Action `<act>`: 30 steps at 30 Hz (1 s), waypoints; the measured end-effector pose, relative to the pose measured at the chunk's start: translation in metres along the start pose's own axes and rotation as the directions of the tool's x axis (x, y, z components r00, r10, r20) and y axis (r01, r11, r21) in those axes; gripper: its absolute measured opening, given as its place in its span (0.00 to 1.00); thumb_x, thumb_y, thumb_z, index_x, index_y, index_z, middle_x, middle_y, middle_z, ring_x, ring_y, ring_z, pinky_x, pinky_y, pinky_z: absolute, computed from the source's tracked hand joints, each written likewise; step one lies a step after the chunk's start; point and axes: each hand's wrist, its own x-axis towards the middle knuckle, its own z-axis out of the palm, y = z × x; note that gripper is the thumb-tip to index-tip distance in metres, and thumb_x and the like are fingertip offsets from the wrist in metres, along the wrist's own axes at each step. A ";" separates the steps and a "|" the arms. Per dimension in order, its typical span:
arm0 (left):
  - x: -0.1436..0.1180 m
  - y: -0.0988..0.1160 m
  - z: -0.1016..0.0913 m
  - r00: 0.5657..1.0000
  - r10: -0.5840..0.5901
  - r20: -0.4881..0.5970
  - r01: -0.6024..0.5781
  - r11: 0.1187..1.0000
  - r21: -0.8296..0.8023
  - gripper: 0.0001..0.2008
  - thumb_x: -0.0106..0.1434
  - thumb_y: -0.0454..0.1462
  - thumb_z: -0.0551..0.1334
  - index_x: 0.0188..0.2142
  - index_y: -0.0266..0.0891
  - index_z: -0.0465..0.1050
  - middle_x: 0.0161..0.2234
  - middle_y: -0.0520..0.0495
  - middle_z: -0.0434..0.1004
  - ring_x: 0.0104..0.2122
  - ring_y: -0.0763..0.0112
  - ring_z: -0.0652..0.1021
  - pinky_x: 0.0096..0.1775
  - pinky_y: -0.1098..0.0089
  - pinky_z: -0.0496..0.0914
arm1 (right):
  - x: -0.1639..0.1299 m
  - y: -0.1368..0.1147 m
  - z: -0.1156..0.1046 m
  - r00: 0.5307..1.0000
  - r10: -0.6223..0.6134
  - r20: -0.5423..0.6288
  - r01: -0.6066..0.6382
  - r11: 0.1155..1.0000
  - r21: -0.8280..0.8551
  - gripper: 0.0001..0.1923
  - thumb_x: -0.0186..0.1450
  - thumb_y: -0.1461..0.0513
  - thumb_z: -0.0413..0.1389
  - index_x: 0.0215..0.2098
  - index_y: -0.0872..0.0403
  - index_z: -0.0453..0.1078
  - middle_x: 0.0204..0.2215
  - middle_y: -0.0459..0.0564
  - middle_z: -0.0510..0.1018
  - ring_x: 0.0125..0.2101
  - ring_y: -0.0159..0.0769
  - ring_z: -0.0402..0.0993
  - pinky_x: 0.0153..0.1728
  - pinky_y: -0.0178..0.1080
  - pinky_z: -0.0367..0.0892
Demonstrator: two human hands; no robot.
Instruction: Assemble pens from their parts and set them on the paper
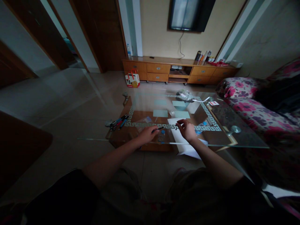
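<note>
My left hand (148, 134) is closed around a dark pen (160, 128), which points right over the glass table. Across a small gap, the fingertips of my right hand (187, 130) pinch a small dark piece (176, 127) that looks like a pen cap. Beneath my right hand is white paper (179, 137), reaching past the table's near edge. A heap of pens (118, 122) in black, blue and red lies on the table to the left of my hands. A clear bottle with a blue cap (161, 136) shows just below my left hand.
The glass table (248, 142) has a patterned border and metal knobs. Toward its far side are a bowl with a plastic bag (185, 94) and a red-and-white card (213, 103). A floral sofa (248, 106) stands at right, a low cabinet (158, 68) beyond, a carton (132, 80) before it.
</note>
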 end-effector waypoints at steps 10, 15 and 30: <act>0.002 -0.005 0.003 0.999 0.002 0.034 -0.001 1.000 -0.014 0.16 0.71 0.45 0.52 0.44 0.40 0.75 0.34 0.48 0.78 0.34 0.67 0.76 0.38 0.71 0.66 | -0.006 -0.025 0.005 0.988 -0.152 0.005 0.150 0.979 0.137 0.08 0.69 0.61 0.53 0.43 0.52 0.73 0.38 0.51 0.79 0.29 0.35 0.74 0.36 0.38 0.69; 0.001 -0.003 0.001 0.999 0.002 0.039 -0.002 1.000 0.013 0.16 0.71 0.45 0.52 0.43 0.39 0.75 0.34 0.47 0.78 0.34 0.67 0.76 0.37 0.71 0.65 | -0.007 -0.026 0.006 0.984 -0.175 0.046 0.166 0.974 0.155 0.10 0.69 0.63 0.53 0.47 0.52 0.73 0.42 0.52 0.79 0.32 0.37 0.76 0.38 0.39 0.71; 0.001 0.003 -0.003 1.000 0.010 -0.005 -0.010 0.999 0.052 0.14 0.71 0.43 0.54 0.42 0.40 0.75 0.37 0.46 0.79 0.38 0.66 0.77 0.39 0.70 0.67 | -0.008 -0.037 0.000 0.956 -0.257 0.145 0.238 0.962 0.135 0.15 0.70 0.66 0.51 0.51 0.53 0.73 0.43 0.55 0.79 0.42 0.41 0.77 0.44 0.40 0.70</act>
